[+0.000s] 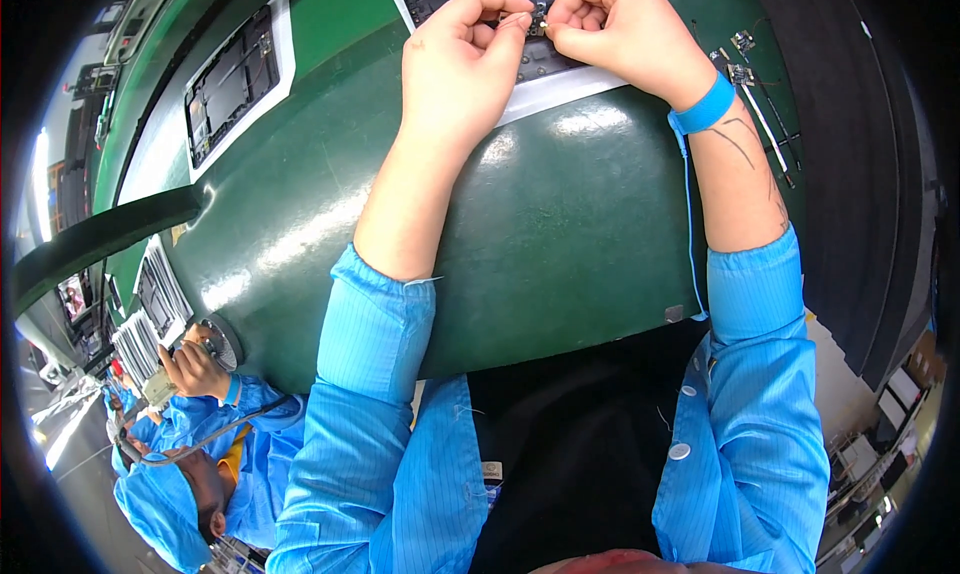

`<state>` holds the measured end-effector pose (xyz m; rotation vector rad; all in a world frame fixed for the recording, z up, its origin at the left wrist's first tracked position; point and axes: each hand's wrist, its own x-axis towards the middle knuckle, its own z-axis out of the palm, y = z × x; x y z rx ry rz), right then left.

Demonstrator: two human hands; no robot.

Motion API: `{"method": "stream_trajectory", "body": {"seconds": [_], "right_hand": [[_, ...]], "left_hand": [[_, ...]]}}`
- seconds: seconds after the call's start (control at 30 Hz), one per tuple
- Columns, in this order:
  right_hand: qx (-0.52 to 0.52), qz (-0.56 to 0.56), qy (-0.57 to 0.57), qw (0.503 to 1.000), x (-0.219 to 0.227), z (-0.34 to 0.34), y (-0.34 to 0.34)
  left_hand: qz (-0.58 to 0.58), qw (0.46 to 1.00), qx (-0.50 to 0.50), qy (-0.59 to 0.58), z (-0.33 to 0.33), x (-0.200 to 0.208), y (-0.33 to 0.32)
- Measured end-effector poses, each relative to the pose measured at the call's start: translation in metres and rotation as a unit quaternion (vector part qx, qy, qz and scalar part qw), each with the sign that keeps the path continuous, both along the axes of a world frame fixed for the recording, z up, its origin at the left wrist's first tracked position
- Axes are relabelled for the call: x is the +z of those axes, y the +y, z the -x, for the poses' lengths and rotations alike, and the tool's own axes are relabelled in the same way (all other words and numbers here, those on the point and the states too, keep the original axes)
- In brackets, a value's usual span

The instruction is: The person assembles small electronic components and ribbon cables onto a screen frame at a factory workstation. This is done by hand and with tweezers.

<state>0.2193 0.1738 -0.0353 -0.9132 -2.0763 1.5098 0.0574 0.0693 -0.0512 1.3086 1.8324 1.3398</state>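
Note:
At the top of the head view, my left hand [455, 74] and my right hand [640, 44] meet over a black flat casing [545, 64]. The casing lies on a white sheet [565, 94]. Both hands are closed in a pinch, thumb against fingers, on a small dark electronic part [537, 20] with light-coloured bits between them. Fingertips hide much of this part, so its exact kind does not show. A blue wrist strap [708, 106] with a coiled cord circles my right wrist.
To the right lie small circuit boards [741, 74] with wires, near a thin white stick [766, 134]. Another black casing [232, 89] rests on a white sheet at upper left. A dark curved bar [110, 239] crosses the left. A co-worker in blue [250, 464] works at lower left.

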Motion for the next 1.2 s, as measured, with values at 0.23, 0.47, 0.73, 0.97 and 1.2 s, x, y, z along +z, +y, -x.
{"method": "stream_trajectory", "body": {"seconds": [0.23, 0.47, 0.73, 0.97, 1.2], "right_hand": [[-0.003, -0.04, -0.029, 0.999, 0.002, 0.0, 0.0], [-0.006, -0.026, -0.021, 0.999, -0.001, 0.001, -0.001], [0.002, -0.027, -0.02, 0.999, -0.001, 0.001, -0.001], [0.006, -0.02, -0.006, 1.0, -0.005, 0.0, 0.001], [0.002, 0.008, 0.021, 1.0, -0.005, 0.001, -0.002]], "left_hand": [[0.035, 0.999, -0.012, 0.034, 0.0, 0.015, -0.003], [0.058, 0.998, 0.005, -0.026, -0.007, 0.023, -0.001], [0.045, 0.999, 0.011, -0.012, -0.008, 0.023, -0.002], [0.041, 0.997, 0.018, -0.056, -0.007, 0.02, 0.0], [0.05, 0.996, 0.01, -0.071, -0.006, 0.021, -0.002]]}}
